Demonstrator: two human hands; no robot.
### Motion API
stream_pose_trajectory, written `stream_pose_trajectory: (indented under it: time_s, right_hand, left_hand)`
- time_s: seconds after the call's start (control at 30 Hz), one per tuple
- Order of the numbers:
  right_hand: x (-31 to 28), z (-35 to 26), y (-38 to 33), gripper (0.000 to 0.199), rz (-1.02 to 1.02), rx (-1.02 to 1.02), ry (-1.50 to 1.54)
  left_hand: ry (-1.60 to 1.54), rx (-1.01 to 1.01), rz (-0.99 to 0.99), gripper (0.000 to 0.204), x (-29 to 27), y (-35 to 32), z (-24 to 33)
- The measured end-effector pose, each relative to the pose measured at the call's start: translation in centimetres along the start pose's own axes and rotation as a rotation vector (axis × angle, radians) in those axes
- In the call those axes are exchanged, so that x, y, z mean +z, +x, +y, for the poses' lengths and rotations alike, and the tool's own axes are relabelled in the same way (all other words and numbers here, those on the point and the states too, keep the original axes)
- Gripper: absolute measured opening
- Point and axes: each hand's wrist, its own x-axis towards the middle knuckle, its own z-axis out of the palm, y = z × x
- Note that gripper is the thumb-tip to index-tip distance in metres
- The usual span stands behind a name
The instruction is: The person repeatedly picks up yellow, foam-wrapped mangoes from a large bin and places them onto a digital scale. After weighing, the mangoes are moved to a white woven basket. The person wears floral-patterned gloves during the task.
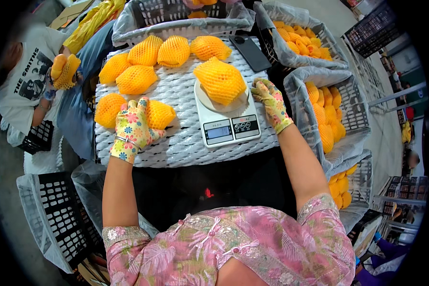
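Note:
A white digital kitchen scale [231, 131] stands on the table, and a large fruit in a yellow foam net [220, 81] rests on its round plate. My right hand [272, 102], in a flowered glove, is beside the scale's right edge with its fingers apart and nothing in them. My left hand [129, 127], gloved the same way, curls its fingers and thumb around a net-wrapped fruit [160, 115] on the table. Another net-wrapped fruit [108, 110] lies just left of that hand. Several more netted fruits [143, 51] lie along the far side.
White woven padding [181, 148] covers the table. A dark phone [250, 53] lies at the far right. Lined crates of netted fruit [325, 114] stand along the right, with another lined crate [186, 28] beyond the table. At left, a person holds a partly netted fruit [66, 71].

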Motion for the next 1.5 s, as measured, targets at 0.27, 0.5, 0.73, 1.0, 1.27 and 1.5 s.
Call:
stream_pose_trajectory:
  time_s: [0.27, 0.5, 0.73, 1.0, 1.27, 1.5]
  right_hand:
    - [0.0, -0.1, 0.3, 0.054, -0.061, 0.088, 0.094]
    - [0.0, 0.3, 0.6, 0.057, -0.038, 0.107, 0.125]
    - [0.2, -1.5, 1.8, 0.048, 0.047, -0.07, -0.075]
    - [7.8, -9.8, -0.7, 0.094, -0.184, -0.488, -1.12]
    - [7.3, -8.4, 0.2, 0.092, -0.36, -0.246, -1.035]
    - [-4.0, -7.6, -3.6, 0.093, -0.33, -0.222, 0.148]
  left_hand:
    - [-0.251, 0.166, -0.024, 0.101, 0.6, -0.3, -1.2]
    - [-0.272, 0.164, -0.001, 0.098, 0.9, -0.3, -0.9]
    - [-0.294, 0.127, 0.095, 0.096, 2.0, -0.5, -0.8]
    - [-0.331, 0.135, 0.259, 0.1, 3.6, -1.4, -0.9]
    - [-0.572, 0.208, 0.497, 0.086, 1.3, -1.0, 1.1]
    - [-0.709, 0.396, 0.437, 0.085, -0.9, 4.7, 10.5]
